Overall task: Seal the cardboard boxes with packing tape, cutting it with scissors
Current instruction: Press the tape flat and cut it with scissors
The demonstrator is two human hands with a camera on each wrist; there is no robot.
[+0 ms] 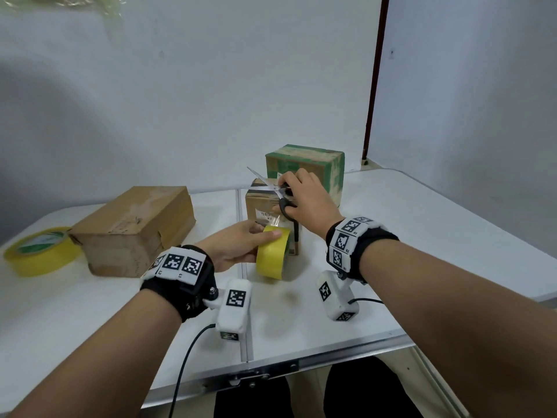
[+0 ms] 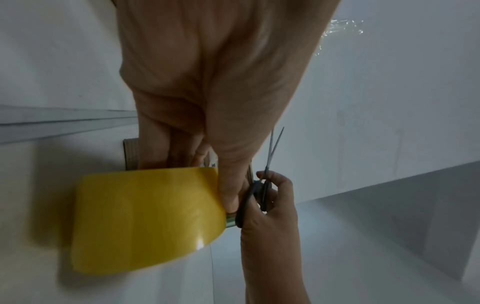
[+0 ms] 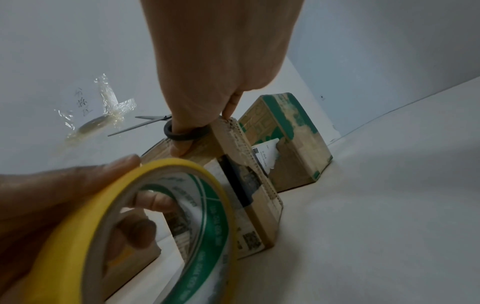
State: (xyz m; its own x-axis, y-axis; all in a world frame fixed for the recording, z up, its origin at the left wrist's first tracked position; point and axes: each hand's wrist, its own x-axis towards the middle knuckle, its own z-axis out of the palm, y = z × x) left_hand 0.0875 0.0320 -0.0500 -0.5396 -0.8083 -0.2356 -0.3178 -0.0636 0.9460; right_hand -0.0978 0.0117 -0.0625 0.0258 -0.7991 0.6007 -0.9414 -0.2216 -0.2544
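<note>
A small brown cardboard box (image 1: 261, 203) stands upright mid-table. My left hand (image 1: 238, 247) grips a yellow tape roll (image 1: 272, 256) just in front of it, thumb on the rim and fingers through the core (image 3: 153, 200). Clear tape stretches from the roll up onto the box front. My right hand (image 1: 304, 197) holds black-handled scissors (image 1: 278, 194) over the box top, fingers in the loops, blades spread and pointing left. The roll (image 2: 148, 218) and scissors (image 2: 262, 185) also show in the left wrist view, and the box (image 3: 259, 185) in the right wrist view.
A green-printed box (image 1: 310, 167) stands right behind the small one. A flat brown box (image 1: 135, 230) lies at the left with a second yellow tape roll (image 1: 42, 251) beside it. The white table (image 1: 422, 236) extends right; a seam runs down its middle. Tape scraps stick on the wall (image 3: 103, 111).
</note>
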